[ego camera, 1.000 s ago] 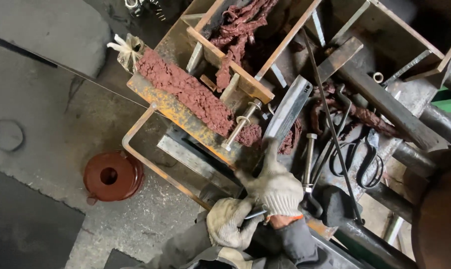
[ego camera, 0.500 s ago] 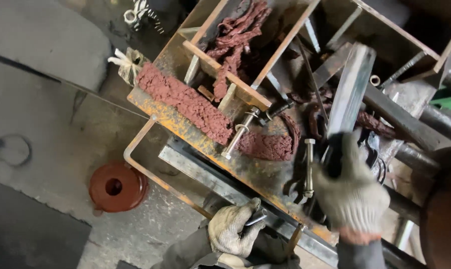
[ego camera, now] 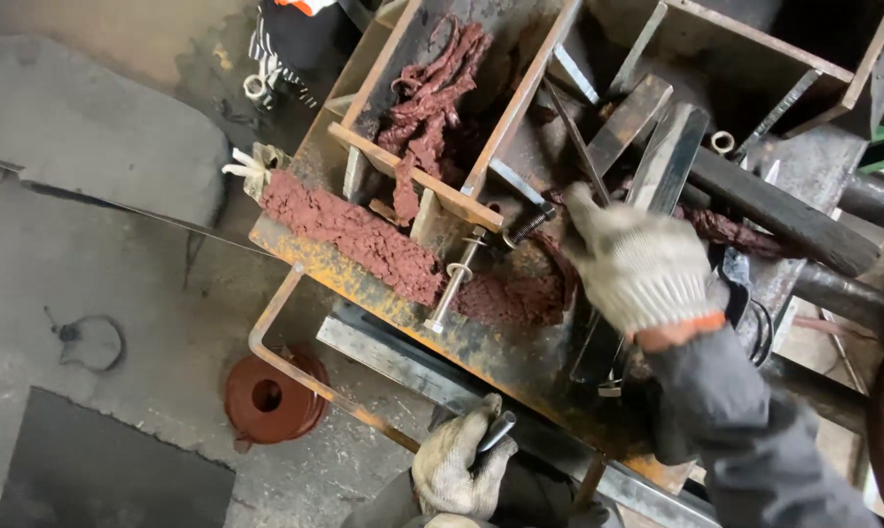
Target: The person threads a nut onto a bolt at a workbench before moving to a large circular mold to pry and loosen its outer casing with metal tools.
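The right hand (ego camera: 642, 269), fingers clamped on the steel bar (ego camera: 657, 186), risked snagging the red clay (ego camera: 364, 240); the left hand (ego camera: 456, 469) gripped a rod (ego camera: 497, 430).

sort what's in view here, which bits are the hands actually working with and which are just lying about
In hand:
- right hand on a flat steel bar
- left hand holding a small metal tool
- rusty metal tray with the reddish clay on it

Lying about:
- red round disc on the floor
- threaded bolt
- dark pipe
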